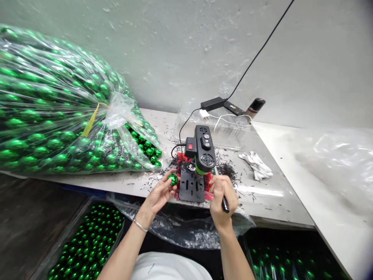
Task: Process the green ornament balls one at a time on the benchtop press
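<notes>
My left hand (159,194) pinches a shiny green bauble (173,179) between thumb and fingertips, at the left edge of a small machine's slotted black base plate (191,190). Above the plate stands the machine's black head (205,149), with two round vents, buttons and a green ring underneath. Wrapped in a fist, my right hand (223,196) grips a black handle (225,205) at the machine's right side. A thin pale rod beside the head leads towards this hand; its join with the handle is hidden.
A large clear bag of green baubles (58,116) fills the table's left. Black shavings (226,171) litter the tabletop. White gloves (256,165), a spray can (255,107) and a power adapter (214,104) with cables lie beyond. Bauble-filled containers (90,237) stand below.
</notes>
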`<state>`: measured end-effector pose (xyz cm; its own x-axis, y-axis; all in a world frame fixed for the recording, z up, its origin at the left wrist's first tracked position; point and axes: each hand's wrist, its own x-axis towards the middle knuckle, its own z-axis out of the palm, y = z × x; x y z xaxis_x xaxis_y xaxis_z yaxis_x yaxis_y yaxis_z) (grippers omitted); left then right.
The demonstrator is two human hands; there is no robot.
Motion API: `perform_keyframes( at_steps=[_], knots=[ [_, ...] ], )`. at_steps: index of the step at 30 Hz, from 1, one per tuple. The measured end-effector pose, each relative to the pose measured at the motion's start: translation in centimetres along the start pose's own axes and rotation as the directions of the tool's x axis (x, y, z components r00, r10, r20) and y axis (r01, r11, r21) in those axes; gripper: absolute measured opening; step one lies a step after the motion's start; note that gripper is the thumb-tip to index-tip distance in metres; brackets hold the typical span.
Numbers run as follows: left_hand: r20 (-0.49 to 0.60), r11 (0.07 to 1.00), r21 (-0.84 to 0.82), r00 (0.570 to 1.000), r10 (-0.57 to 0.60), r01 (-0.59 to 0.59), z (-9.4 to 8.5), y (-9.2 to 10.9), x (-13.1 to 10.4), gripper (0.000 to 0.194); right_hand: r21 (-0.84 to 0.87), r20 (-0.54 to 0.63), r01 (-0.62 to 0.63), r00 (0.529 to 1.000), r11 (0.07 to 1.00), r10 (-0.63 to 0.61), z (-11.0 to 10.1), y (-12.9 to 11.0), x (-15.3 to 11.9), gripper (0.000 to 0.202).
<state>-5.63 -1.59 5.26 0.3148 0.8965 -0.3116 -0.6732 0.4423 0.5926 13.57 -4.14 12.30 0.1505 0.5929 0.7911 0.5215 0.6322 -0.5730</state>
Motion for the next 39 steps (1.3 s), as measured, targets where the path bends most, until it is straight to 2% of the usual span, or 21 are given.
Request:
perform_keyframes(
  at_steps=[13, 21, 27, 31, 33, 35, 37, 39],
  knots=[
    [-0.054, 0.999, -0.032, 0.999, 0.001, -0.003, -0.4, -0.3, -0.5, 0.040, -0.005, 0.000, -0.003, 1.000, 1.000, 0.003, 0.0, 0.0, 0.0, 0.029],
    [0.015, 0.997, -0.045, 0.998, 0.061, -0.061, -0.8, -0.5, -0.3, 0.050, -0.006, -0.010, -0.004, 1.000, 1.000, 0.003, 0.0, 0.2, -0.2, 0.029],
    [0.067, 0.997, 0.021, 0.995, 0.076, -0.078, -1.0, -0.7, -0.2, 0.049, 0.001, 0.000, -0.006, 1.000, 1.000, 0.006, 0.0, 0.1, -0.2, 0.029],
    [0.005, 0.981, 0.161, 0.994, 0.107, -0.107, -0.8, -1.2, 0.4, 0.050, -0.004, -0.002, -0.008, 1.000, 1.000, 0.008, 0.0, 0.2, -0.2, 0.029],
    [-0.036, 0.947, 0.295, 0.989, 0.145, -0.129, -0.6, -1.8, 1.0, 0.051, -0.005, -0.001, -0.011, 1.000, 1.000, 0.011, 0.0, 0.2, -0.3, 0.028],
    [-0.045, 0.872, 0.462, 0.978, 0.205, -0.162, -0.3, -2.6, 1.8, 0.050, -0.006, 0.001, -0.011, 1.000, 1.000, 0.011, 0.0, 0.2, -0.3, 0.028],
    [-0.015, 0.728, 0.650, 0.954, 0.300, -0.219, 0.0, -3.4, 2.6, 0.046, -0.008, 0.003, -0.008, 1.000, 1.000, 0.008, 0.0, 0.1, -0.3, 0.028],
    [0.039, 0.510, 0.821, 0.916, 0.398, -0.257, 0.3, -4.0, 3.1, 0.039, -0.013, 0.006, -0.002, 1.000, 1.000, 0.002, 0.0, 0.1, -0.2, 0.028]
  ],
)
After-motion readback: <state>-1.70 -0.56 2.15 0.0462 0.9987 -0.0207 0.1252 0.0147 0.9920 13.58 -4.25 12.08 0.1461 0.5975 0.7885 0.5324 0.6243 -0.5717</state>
